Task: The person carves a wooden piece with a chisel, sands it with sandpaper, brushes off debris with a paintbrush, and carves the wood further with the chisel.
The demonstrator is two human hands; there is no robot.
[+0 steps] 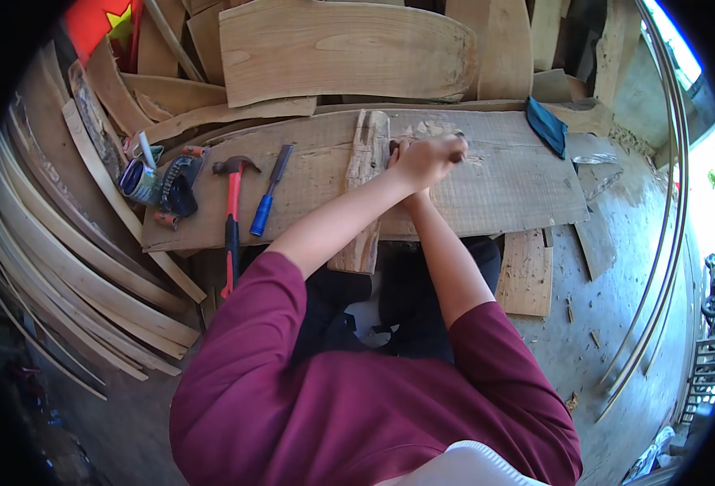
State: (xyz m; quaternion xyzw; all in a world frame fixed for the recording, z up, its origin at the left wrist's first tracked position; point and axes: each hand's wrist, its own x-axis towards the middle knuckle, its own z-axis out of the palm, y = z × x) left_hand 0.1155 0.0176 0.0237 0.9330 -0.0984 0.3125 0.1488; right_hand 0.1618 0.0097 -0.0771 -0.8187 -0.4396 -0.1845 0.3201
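My left hand (437, 160) is closed and blurred by motion. A dark brown, round-ended handle (458, 148) shows at its right side; the rest of that tool is hidden. My right hand (404, 152) lies partly behind the left wrist, with curled fingers beside a dark piece whose kind I cannot make out. The forearms cross at the wrists. Both hands are over a wide wooden board (503, 190), close to a narrow rough plank (367, 146) lying across it. Pale wood chips (430, 128) are scattered just beyond the hands.
A claw hammer (232, 206) and a blue-handled chisel (273, 190) lie on the board's left part. Further left are a dark strapped object (181, 185) and a can (138, 178). A teal cloth (547, 127) is at the right. Curved wood strips (90, 267) and large slabs (345, 50) stand around.
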